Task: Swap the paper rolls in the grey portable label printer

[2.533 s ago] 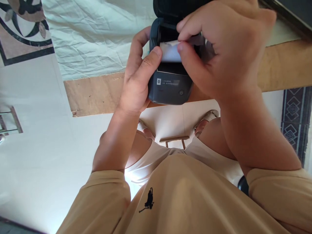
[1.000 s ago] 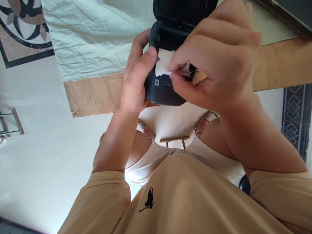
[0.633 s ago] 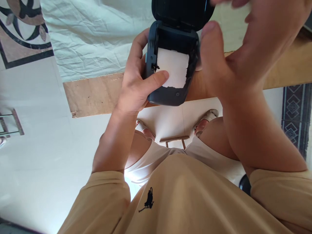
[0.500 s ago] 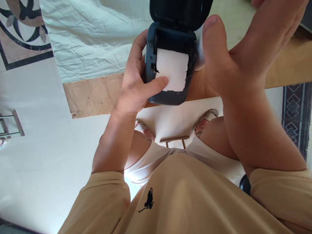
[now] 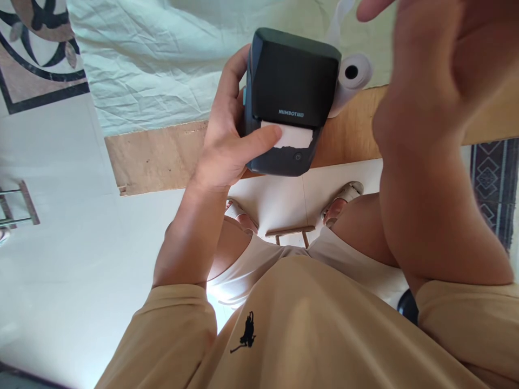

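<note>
A dark label printer rests in my left hand, tilted a little, with its lid down. My left fingers wrap round its left side, and the thumb presses the torn-edged white paper that comes out of its front slot. My right hand is off the printer, raised at the upper right and partly blurred. One fingertip points left at the top edge; the other fingers are cut off or hard to make out. Right beside the printer lies a white paper roll with a dark core hole.
A pale green cloth covers much of the wooden table, whose bare front edge shows. Behind the printer a loose white paper strip curls up. A wooden stool part is below, between my feet. A patterned dark mat lies on the right.
The printer's lid has swung from open to closed, covering the compartment. My right hand has moved away up and to the right, uncovering the paper roll. My left hand keeps its hold.
</note>
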The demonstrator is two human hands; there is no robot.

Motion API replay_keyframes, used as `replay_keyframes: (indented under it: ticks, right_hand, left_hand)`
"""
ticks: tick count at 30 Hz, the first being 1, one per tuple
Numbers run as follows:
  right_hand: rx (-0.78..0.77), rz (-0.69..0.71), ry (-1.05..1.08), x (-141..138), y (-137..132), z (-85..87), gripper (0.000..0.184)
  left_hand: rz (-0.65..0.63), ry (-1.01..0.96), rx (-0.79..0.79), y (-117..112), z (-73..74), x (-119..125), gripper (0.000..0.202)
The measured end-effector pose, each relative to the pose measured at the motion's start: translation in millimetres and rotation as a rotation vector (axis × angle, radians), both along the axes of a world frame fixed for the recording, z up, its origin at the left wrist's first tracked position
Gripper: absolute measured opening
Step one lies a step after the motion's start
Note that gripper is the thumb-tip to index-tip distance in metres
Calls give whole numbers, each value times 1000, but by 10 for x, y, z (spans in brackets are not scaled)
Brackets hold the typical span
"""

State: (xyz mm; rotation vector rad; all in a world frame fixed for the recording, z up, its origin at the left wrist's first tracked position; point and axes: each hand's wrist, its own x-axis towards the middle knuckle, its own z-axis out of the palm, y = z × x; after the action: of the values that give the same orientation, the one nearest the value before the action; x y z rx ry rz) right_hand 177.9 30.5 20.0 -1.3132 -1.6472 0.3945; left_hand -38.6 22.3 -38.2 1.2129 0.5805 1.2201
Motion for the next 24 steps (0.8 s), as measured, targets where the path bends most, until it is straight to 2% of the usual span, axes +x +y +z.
replay_keyframes:
  ticks: [2, 5, 10, 13, 19, 23, 24]
  right_hand:
    - [-1, 105, -177, 0, -30, 10, 50]
    - [-21, 191, -396, -22, -75, 13, 67]
    - [-31, 230, -424, -52, -78, -32, 87]
    - [-85, 230, -429, -59, -63, -31, 96]
    - [-129, 186, -395, -107, -55, -18, 98]
    - [-15, 150, -355, -130, -67, -82, 98]
    - [15, 140, -352, -135, -80, -93, 97]
  left_hand:
    - [10, -51, -22, -36, 51, 36, 49]
    - [9, -3, -55, -106, 188, 85, 45]
    - [70, 173, -243, -186, 388, 121, 40]
    - [81, 177, -254, -183, 372, 108, 43]
    - [105, 148, -215, -169, 274, 73, 44]
    - [26, -35, -200, -168, 323, 133, 25]
    - [14, -77, -208, -166, 352, 157, 27]
